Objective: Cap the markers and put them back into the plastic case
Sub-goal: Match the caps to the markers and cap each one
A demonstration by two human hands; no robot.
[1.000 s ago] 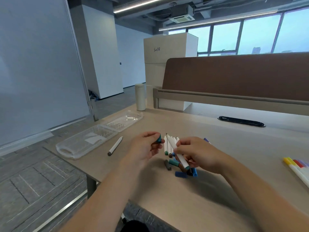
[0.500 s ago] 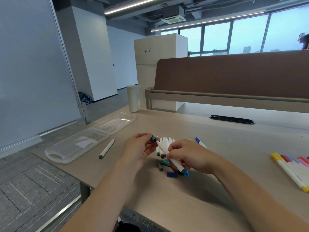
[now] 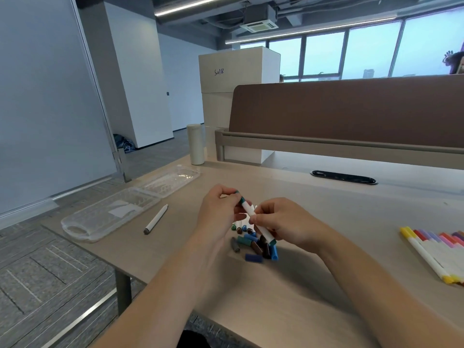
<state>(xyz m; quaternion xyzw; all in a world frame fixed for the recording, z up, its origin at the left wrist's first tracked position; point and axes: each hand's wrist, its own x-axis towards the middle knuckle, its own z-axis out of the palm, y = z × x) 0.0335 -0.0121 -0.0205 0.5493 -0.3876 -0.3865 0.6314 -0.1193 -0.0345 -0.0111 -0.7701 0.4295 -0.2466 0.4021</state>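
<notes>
A second ago the left hand [image 3: 221, 212] held the teal cap [image 3: 240, 197] clear of the marker [image 3: 247, 208]. Half a second ago the cap was just at the tip. Now it sits over the tip and the gap is gone. So this marker looks capped, or nearly so (whether the cap has gone fully home cannot be told from here). By my reading, what is left for it is a last push and the trip to the case [image 3: 113, 209].

The left hand is closed in a pinch, thumb and fingertips curled round the cap at the marker's far end. The right hand [image 3: 283, 224] is closed too, gripping the white barrel about midway. The marker's teal rear end pokes out toward the near edge. Between them the hands hold the marker tilted above the middle of the tabletop [image 3: 326, 285].

Just under the hands lie bare markers [image 3: 242, 226] and a heap of loose caps [image 3: 253, 257], so much capping seems to remain. The case lies open along the left edge, well apart from the hands, and I can make out no marker in it. A grey-ended marker [image 3: 156, 219] lies on the tabletop between case and hands. A row of coloured markers [image 3: 431, 247] lies at the right edge.
</notes>
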